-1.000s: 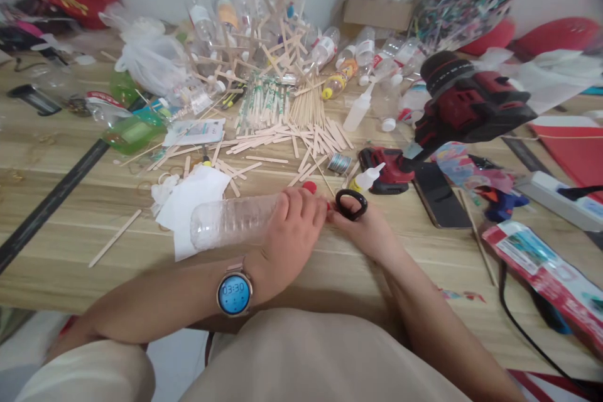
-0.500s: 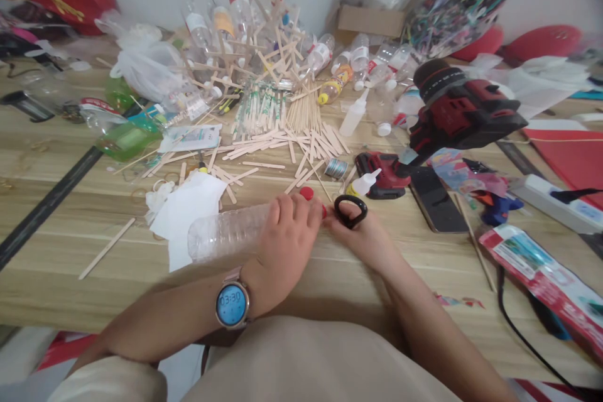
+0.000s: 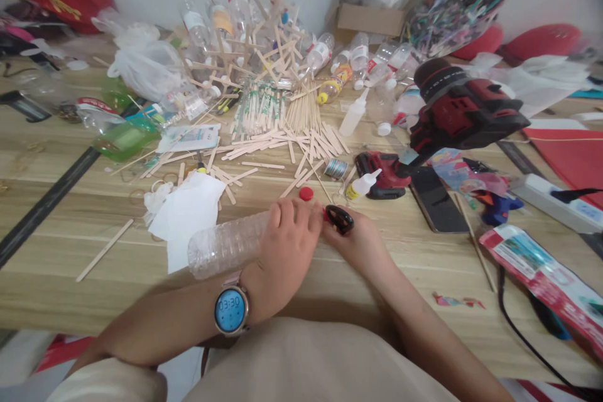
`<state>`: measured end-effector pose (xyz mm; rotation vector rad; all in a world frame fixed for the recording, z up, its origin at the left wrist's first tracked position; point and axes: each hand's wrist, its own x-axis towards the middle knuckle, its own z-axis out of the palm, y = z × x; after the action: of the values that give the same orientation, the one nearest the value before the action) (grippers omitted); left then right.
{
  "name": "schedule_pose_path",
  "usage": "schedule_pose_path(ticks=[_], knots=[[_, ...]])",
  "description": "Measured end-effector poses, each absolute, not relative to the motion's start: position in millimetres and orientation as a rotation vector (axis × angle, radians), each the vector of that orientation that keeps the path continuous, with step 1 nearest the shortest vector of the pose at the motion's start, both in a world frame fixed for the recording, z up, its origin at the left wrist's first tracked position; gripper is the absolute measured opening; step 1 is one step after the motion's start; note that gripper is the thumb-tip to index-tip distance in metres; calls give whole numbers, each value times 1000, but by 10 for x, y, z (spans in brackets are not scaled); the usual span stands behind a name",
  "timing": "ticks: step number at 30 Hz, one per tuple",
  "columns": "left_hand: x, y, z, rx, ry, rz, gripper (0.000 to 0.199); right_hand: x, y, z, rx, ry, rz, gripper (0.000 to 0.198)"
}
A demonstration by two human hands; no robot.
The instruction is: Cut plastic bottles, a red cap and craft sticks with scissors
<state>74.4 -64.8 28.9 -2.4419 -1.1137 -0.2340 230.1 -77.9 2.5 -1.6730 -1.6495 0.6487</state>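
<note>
Clear plastic bottle (image 3: 228, 244) lies on its side on the wooden table (image 3: 151, 267), the left hand (image 3: 289, 248) clamped over one end; beside it the right hand (image 3: 360, 245) grips a black-looped tool (image 3: 341, 219) — probably scissors. Work at that end seems in hand — the next move calls for keeping the bottle steady.

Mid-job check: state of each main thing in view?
Clear ribbed plastic bottle: on its side, gripped by the left hand
Black loop-handled tool: in the right hand, tip hidden
Round red cap: lying beside the left hand
Red-and-black cordless drill: standing upright
Black rectangular phone: flat, screen dark
Round gold-rimmed watch: lit, 03:30
Green-tinted plastic bottle: on its side
</note>
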Motion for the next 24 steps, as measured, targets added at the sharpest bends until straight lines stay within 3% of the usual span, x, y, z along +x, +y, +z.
schedule_pose_path(ticks=[13, 20, 24], knots=[[738, -682, 324, -2434, -1108, -144, 33, 2273, -829, -31, -1643, -1727, 462, 20], [746, -681, 256, -2483, -1088, -166, 42, 2285, -863, -103, -1640, -1754, 248, 10], [700, -646, 301, -2592, -1155, -188, 47, 2319, -883, -96, -1587, -1787, 140, 15]])
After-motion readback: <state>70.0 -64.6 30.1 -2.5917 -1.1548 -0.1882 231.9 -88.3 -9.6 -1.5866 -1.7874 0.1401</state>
